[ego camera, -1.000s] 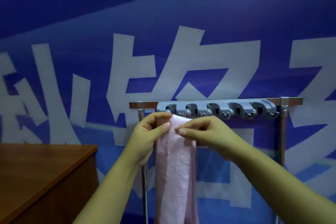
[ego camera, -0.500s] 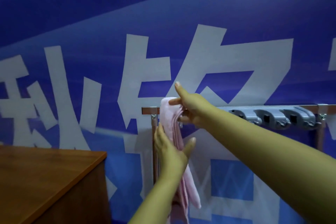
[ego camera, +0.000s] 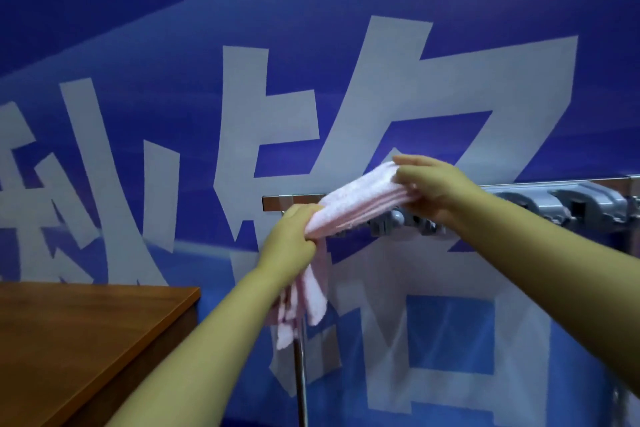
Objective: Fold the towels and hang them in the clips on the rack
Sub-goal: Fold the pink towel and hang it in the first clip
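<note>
A folded pink towel [ego camera: 356,203] stretches slantwise between my two hands in front of the rack. My right hand [ego camera: 431,184] grips its upper end, just above the grey clips [ego camera: 568,203] on the metal rack bar [ego camera: 277,201]. My left hand [ego camera: 291,243] grips the lower part in a fist, and the loose tail hangs below it beside the rack's upright pole [ego camera: 300,367]. The leftmost clips are partly hidden behind the towel and my right hand.
A brown wooden table [ego camera: 69,340] stands at the lower left, its corner near my left forearm. A blue banner with large white characters [ego camera: 311,97] covers the wall behind the rack.
The towel hung straight down; now it is pulled taut at a slant. My right hand moved right along the bar with the top end, and my left hand closed round the lower part.
</note>
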`<state>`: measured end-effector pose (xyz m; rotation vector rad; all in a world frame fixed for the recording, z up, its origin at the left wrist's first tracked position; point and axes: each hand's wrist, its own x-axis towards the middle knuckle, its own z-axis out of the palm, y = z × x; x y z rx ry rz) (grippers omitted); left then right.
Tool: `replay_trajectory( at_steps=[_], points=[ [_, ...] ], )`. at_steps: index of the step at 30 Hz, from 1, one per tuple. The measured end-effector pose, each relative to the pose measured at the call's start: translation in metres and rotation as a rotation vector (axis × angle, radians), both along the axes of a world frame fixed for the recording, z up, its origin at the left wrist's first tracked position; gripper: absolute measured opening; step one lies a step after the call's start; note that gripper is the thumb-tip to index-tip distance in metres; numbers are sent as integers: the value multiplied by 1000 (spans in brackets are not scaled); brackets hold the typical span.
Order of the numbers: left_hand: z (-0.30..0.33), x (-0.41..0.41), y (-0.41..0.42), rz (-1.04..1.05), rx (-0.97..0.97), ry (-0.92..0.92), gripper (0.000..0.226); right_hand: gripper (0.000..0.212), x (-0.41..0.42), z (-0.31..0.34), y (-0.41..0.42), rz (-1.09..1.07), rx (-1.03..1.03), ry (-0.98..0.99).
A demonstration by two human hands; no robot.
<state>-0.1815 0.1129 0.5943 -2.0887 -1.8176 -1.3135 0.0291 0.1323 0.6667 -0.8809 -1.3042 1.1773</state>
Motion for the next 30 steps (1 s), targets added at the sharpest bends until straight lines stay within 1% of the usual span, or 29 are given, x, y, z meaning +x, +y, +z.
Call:
replay_trajectory(
  at_steps=[2, 4, 8, 11, 14, 17, 19, 21, 23, 28, 30],
  points=[
    [1, -5, -2, -25, -24, 64, 60, 41, 12, -21, -11, 59, -73, -74],
    [3, -7, -5, -66, -50, 114, 61, 43, 20, -38, -21, 105, -92, -87],
    [15, -9, -11, -134, -98, 124, 60, 42, 23, -62, -33, 136, -116, 8],
    [24, -11, -12, -142, -106, 138, 58, 40, 14, -84, -35, 173, -165, 52],
    [28, -9, -8, -120, -89, 170, 57, 33, 7, -107, -28, 201, -329, 175],
    [30, -2, -6, -120, -48, 235, 60, 20, -6, -132, -17, 277, -544, 357],
    [27, 3, -7, -125, -42, 254, 60, 22, -17, -146, -12, 277, -601, 365],
    [20, 6, -9, -142, -41, 244, 61, 34, -27, -156, -9, 223, -605, 351],
    [10, 7, -10, -178, -44, 188, 67, 43, -34, -162, -7, 196, -587, 353],
    [-21, 17, -16, -194, -100, -172, 81, 48, -48, -169, 2, 214, -554, 293],
    [-37, 20, -20, -229, -107, -280, 86, 47, -50, -170, 1, 228, -538, 279]
  ],
)
